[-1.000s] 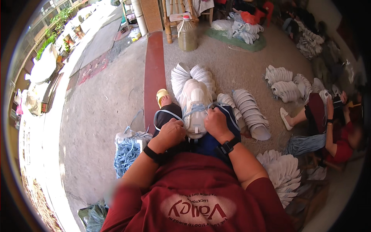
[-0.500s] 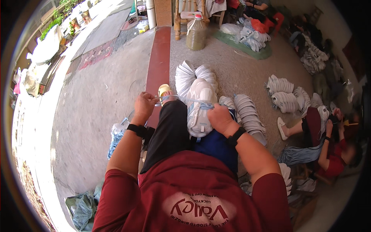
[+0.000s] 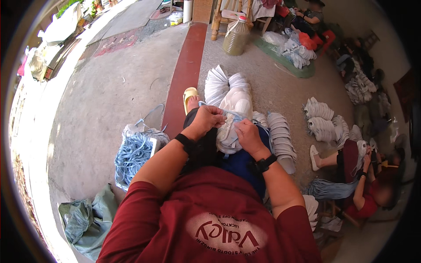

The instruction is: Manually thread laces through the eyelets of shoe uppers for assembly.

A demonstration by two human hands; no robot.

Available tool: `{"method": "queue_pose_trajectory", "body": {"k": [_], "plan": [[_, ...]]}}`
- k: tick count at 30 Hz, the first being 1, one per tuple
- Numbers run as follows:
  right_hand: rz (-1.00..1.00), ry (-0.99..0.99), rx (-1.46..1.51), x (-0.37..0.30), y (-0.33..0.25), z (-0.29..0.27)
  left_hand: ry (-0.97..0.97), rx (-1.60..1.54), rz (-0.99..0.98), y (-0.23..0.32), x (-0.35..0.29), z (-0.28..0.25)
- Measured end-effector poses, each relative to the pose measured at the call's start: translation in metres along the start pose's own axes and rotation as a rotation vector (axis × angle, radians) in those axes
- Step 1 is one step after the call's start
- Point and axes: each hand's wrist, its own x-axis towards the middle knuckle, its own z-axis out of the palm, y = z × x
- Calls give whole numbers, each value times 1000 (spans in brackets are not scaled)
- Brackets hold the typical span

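A white shoe upper (image 3: 237, 103) lies over my lap, on a dark blue cloth (image 3: 239, 163). A light blue shoelace (image 3: 232, 113) runs across its eyelet area. My left hand (image 3: 208, 121) is closed at the upper's left side, thumb and finger pinched on the lace. From the right, my right hand (image 3: 249, 136) is closed over the upper, its fingertips on the lace close to the left ones. The exact grip of both hands is partly hidden by the fingers.
Stacked white uppers (image 3: 281, 140) stand right of my lap, with another stack (image 3: 217, 87) ahead. At my left is a container of light blue laces (image 3: 133, 155); a green sack (image 3: 94, 223) lies nearer. A large plastic jug (image 3: 237, 37) stands ahead. A co-worker (image 3: 372, 193) sits at right.
My left hand has come in rightward from beyond the upper, where it held the lace stretched out, to beside my right hand. The view has shifted, showing more of the lace container.
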Motion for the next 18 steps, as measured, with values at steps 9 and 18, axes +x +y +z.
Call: {"method": "queue_pose_trajectory", "body": {"k": [9,18], "plan": [[141,42,25,-1,1,8,103,54,60,-20,19,11],[174,67,58,-4,2,10,166,301,140,-15,16,24]]}}
